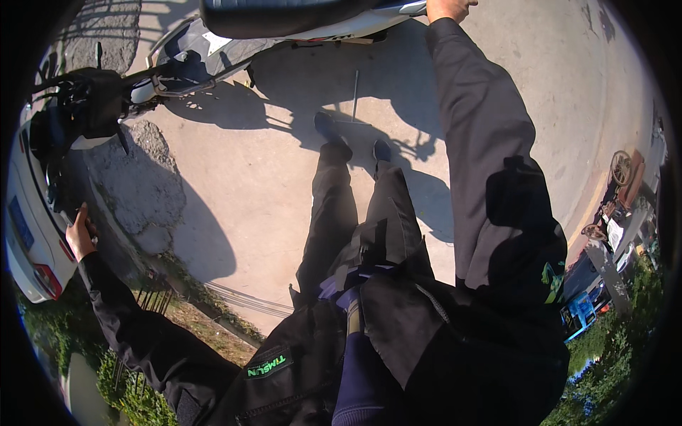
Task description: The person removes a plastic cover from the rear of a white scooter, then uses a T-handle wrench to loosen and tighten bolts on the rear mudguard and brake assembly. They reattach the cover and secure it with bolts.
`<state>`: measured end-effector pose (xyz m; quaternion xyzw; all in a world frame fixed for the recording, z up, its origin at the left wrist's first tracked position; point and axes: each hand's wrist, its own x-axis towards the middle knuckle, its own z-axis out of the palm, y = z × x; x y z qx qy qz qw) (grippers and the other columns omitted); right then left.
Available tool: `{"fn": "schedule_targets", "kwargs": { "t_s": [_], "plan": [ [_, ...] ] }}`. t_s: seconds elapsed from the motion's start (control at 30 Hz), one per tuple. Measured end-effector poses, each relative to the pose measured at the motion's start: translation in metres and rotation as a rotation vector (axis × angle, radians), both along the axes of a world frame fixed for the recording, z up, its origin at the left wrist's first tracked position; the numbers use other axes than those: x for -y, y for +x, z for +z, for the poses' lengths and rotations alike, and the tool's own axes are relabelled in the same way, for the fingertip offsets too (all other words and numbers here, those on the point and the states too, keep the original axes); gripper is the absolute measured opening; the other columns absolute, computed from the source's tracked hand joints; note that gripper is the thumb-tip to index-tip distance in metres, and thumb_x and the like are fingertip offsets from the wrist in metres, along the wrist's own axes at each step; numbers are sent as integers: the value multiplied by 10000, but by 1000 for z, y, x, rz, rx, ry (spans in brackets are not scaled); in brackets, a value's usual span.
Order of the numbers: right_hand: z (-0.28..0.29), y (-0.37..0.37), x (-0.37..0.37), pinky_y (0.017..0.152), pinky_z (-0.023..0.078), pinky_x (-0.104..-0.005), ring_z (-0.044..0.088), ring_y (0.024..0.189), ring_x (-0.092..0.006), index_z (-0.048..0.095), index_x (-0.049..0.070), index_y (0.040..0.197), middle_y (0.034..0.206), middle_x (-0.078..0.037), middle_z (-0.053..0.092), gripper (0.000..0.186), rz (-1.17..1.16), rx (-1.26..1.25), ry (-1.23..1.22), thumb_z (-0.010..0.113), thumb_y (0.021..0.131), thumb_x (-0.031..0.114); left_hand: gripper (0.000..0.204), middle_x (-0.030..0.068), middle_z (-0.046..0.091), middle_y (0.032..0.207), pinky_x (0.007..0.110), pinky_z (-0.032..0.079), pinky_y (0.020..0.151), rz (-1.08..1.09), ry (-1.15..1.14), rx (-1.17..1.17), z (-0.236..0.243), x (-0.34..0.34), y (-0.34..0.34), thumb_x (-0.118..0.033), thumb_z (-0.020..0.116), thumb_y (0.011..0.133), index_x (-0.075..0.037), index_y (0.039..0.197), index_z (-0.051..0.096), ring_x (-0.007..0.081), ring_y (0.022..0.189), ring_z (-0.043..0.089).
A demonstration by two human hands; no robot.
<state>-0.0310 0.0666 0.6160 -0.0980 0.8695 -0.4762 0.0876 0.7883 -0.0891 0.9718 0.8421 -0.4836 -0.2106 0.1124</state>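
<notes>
A motor scooter stands across the far side, its black seat [284,20] cut by the upper edge and its dark front end [92,106] at the left. My left hand [82,233] is closed around the left handlebar grip [69,214]. At the scooter's tail my right hand [449,9] curls over the rear part; the frame edge cuts off the fingers, and what they grip is mostly hidden. Both arms are stretched wide apart. A thin T-shaped rod [356,96] lies on the concrete ahead of my shoes.
A white car [32,220] sits at the far left. Broken concrete [138,184] borders the pavement there. To the right are wheeled carts [619,174] and a blue object [581,312] beside bushes [618,369]. Shadows fall over the concrete ground [263,192].
</notes>
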Motion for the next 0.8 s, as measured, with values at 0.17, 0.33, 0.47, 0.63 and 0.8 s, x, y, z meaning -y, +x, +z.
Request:
{"fn": "schedule_targets", "kwargs": {
  "t_s": [0.17, 0.33, 0.47, 0.63, 0.8],
  "plan": [
    [1, 9, 11, 965, 547, -462, 668, 1130, -428, 342, -68, 1459, 1238, -331, 641, 664, -56, -74, 59, 550, 963, 322, 377, -36, 485, 573, 264, 301, 398, 31, -14, -57, 2, -12, -7, -346, 836, 845, -136, 709, 554, 101, 430, 462],
    [-29, -17, 10, 919, 562, -486, 689, 1079, -400, 504, -29, 1368, 1132, -279, 691, 530, 108, -60, 257, 494, 989, 342, 311, -38, 496, 612, 267, 337, 422, 29, 3, -83, 3, -9, -18, -335, 828, 863, -132, 773, 610, 94, 449, 472],
    [3, -8, 9, 843, 583, -477, 720, 992, -363, 665, -8, 1205, 1078, -253, 713, 404, 498, -561, 895, 478, 1015, 295, 306, -36, 501, 619, 274, 372, 445, 15, -19, -99, 12, -6, -20, -337, 832, 864, -126, 782, 626, 95, 466, 481],
    [44, 24, 2, 844, 575, -492, 711, 987, -406, 645, -29, 1208, 1073, -271, 712, 471, 27, -5, 180, 488, 998, 363, 321, -29, 512, 621, 274, 388, 438, 0, -31, -156, 12, -6, -28, -330, 842, 860, -111, 775, 623, 97, 465, 481],
    [44, 27, 13, 839, 570, -505, 701, 976, -452, 629, -46, 1202, 1065, -292, 710, 543, -115, -43, 94, 498, 978, 431, 314, -20, 527, 630, 271, 397, 431, -1, -77, -143, 15, -8, -25, -304, 845, 860, -102, 785, 617, 99, 469, 494]
  ]
}}
